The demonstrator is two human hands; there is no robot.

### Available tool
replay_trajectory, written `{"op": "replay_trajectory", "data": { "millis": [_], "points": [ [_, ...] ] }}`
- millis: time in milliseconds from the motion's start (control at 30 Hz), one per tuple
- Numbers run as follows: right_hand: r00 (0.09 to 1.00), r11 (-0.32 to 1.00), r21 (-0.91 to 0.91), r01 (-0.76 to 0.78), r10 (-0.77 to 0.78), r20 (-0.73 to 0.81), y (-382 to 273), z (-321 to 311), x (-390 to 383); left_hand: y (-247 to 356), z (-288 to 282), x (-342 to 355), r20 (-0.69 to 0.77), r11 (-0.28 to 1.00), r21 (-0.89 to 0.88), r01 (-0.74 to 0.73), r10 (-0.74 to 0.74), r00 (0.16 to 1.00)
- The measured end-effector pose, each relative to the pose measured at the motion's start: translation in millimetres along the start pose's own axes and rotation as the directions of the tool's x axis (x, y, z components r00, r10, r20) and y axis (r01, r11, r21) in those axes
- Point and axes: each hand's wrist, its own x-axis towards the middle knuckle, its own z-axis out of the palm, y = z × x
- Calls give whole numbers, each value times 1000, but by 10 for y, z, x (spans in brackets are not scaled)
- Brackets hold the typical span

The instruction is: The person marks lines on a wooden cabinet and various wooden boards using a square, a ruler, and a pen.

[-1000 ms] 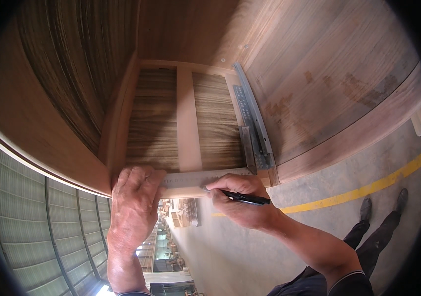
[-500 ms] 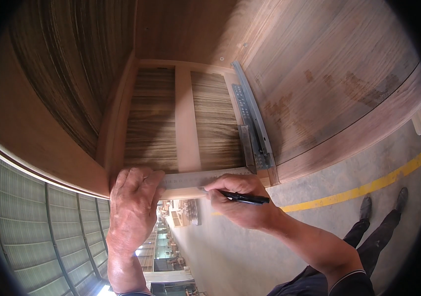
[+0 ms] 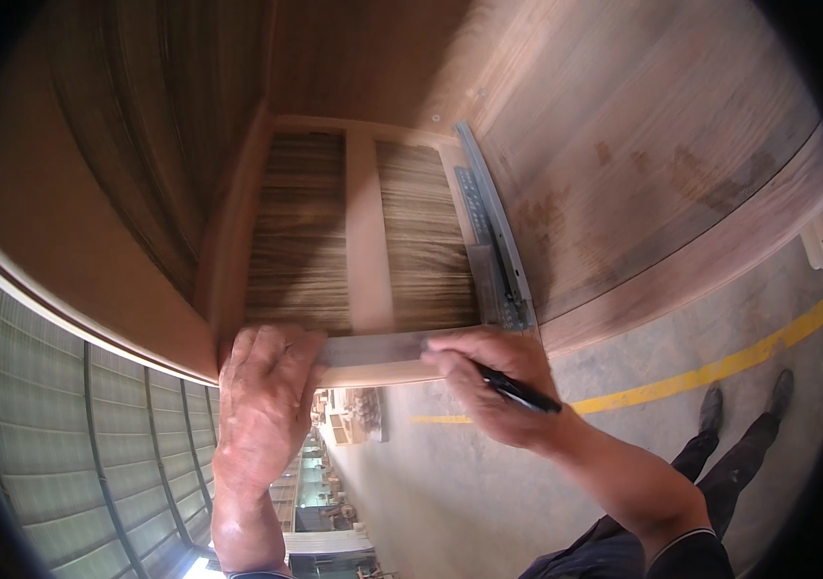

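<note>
A grey metal ruler (image 3: 370, 350) with markings, blurred now, lies along the front wooden rail (image 3: 373, 374) of a cabinet frame. My left hand (image 3: 267, 405) is bent over the rail at the ruler's left end, its fingers pressed together on it. Farther right on the ruler, my right hand (image 3: 498, 386) has its thumb and fingertips pinched at the edge. It holds a black pen (image 3: 518, 390), whose barrel points down to the right; the tip is hidden. A flat grey metal strip (image 3: 485, 280) lies beside the drawer slide; whether it joins the ruler I cannot tell.
A metal drawer slide (image 3: 498, 212) runs along the right inner side. Wooden panels rise at the left (image 3: 132, 174) and right (image 3: 662, 164). Behind the rail is a central wooden bar (image 3: 365, 232). A yellow line (image 3: 662, 385) crosses the floor; my legs show lower right.
My right hand has slid to the right along the ruler with the pen, which now tilts more steeply. My left hand stays at the rail's left end.
</note>
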Motion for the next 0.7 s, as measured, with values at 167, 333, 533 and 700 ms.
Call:
{"op": "replay_trajectory", "data": {
  "millis": [167, 333, 533, 700],
  "points": [
    [933, 746, -563, 357, -251, 260, -226, -249, 212, 23, -46, -22, -112, 996, 2, -87, 86, 990],
    [947, 655, -691, 307, -138, 290, -352, -482, 252, -1, 13, -10, -233, 984, -29, -173, 162, 959],
    [992, 945, -302, -123, 120, -29, -519, -461, 216, 477, 381, -369, -630, 925, -122, -360, 209, 748],
    [936, 936, -51, -348, 344, -76, -436, -309, 33, 1261, 978, -622, -154, 577, -815, -53, -126, 980]
  ]
}}
